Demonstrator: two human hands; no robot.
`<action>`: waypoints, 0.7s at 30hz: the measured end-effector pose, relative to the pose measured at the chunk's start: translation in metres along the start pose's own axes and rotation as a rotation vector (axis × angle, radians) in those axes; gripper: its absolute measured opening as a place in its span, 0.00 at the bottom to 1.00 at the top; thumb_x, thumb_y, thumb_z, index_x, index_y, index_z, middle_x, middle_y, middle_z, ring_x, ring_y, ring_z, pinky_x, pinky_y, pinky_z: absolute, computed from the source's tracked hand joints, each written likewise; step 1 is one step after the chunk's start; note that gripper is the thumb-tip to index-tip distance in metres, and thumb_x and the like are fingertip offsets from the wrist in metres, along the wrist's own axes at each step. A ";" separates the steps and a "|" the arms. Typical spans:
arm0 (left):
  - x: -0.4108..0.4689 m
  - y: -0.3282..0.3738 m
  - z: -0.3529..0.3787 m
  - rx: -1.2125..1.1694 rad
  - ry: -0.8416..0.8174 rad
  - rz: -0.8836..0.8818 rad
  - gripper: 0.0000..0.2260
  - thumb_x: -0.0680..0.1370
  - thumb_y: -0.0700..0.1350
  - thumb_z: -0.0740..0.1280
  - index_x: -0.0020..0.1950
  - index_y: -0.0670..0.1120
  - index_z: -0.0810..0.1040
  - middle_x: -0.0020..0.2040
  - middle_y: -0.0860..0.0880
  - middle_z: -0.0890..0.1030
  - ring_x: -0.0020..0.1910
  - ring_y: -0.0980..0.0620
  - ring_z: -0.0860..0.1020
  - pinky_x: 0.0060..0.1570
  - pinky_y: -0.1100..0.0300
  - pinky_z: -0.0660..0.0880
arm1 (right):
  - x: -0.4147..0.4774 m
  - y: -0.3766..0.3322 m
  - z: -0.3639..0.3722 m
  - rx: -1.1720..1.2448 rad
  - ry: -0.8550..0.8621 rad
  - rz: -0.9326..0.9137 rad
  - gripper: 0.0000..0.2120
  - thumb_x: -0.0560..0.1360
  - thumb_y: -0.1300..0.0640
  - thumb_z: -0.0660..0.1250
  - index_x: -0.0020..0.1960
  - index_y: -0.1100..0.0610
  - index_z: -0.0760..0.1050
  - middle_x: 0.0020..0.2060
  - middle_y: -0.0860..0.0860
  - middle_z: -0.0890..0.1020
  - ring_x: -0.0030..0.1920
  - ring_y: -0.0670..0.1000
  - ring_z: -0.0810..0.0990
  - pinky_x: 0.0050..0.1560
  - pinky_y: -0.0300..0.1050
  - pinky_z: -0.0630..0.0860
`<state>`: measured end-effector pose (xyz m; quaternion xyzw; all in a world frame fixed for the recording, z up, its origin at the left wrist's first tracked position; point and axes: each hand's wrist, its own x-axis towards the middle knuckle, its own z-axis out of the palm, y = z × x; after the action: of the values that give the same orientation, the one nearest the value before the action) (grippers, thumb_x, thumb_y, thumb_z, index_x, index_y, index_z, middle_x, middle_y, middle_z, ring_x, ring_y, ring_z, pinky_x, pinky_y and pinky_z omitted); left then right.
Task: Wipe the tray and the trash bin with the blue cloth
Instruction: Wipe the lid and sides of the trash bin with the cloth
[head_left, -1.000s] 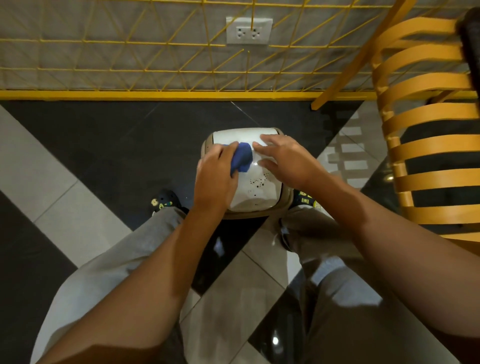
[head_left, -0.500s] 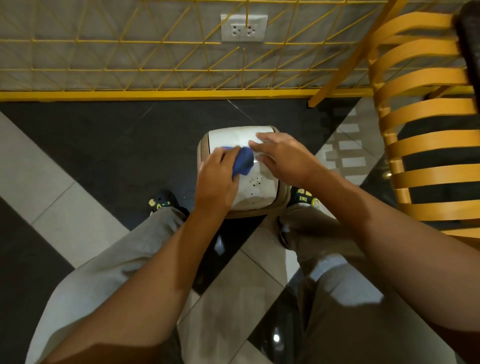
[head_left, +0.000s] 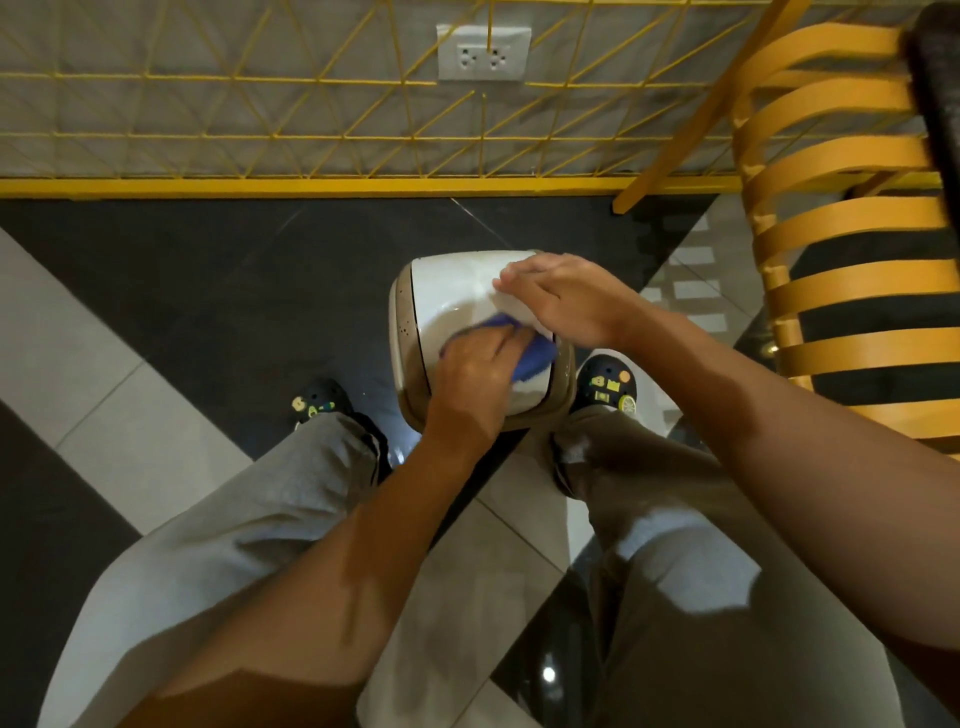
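One trash bin, blue cloth under left hand, right hand on lid.

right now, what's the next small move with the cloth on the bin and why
Probably sweep the blue cloth toward the far-left lid of the trash bin: the left hand holds it on the near part, the right hand steadies the far right edge, and dark specks dot the left rim.

The left hand is knuckles up, its fingers curled round the blue cloth. The right hand lies flat just beyond those fingers, palm down, its own fingers straight, close together and pointing left.
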<state>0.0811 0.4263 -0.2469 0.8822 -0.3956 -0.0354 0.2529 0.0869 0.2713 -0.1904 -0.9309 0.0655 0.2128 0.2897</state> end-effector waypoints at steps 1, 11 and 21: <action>-0.007 0.001 0.010 0.010 -0.017 0.082 0.12 0.66 0.34 0.71 0.48 0.36 0.81 0.44 0.41 0.83 0.43 0.43 0.83 0.49 0.55 0.73 | -0.001 -0.001 -0.003 0.030 -0.007 0.006 0.26 0.81 0.45 0.45 0.61 0.58 0.75 0.65 0.56 0.74 0.65 0.55 0.70 0.66 0.48 0.64; 0.012 0.006 0.011 -0.012 0.055 0.117 0.13 0.72 0.43 0.61 0.49 0.38 0.81 0.42 0.42 0.83 0.41 0.45 0.82 0.45 0.55 0.78 | -0.004 -0.006 0.001 0.085 0.022 0.041 0.30 0.80 0.42 0.43 0.57 0.63 0.76 0.57 0.59 0.77 0.58 0.56 0.75 0.61 0.49 0.69; 0.008 0.019 0.009 -0.006 0.018 0.115 0.14 0.69 0.40 0.60 0.47 0.38 0.81 0.41 0.41 0.83 0.39 0.44 0.82 0.43 0.55 0.79 | -0.001 0.004 0.011 0.058 0.020 0.095 0.39 0.72 0.30 0.40 0.68 0.53 0.69 0.69 0.50 0.70 0.69 0.51 0.66 0.71 0.51 0.61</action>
<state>0.0716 0.4065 -0.2449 0.8575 -0.4433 -0.0141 0.2609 0.0812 0.2745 -0.1996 -0.9200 0.1185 0.2149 0.3055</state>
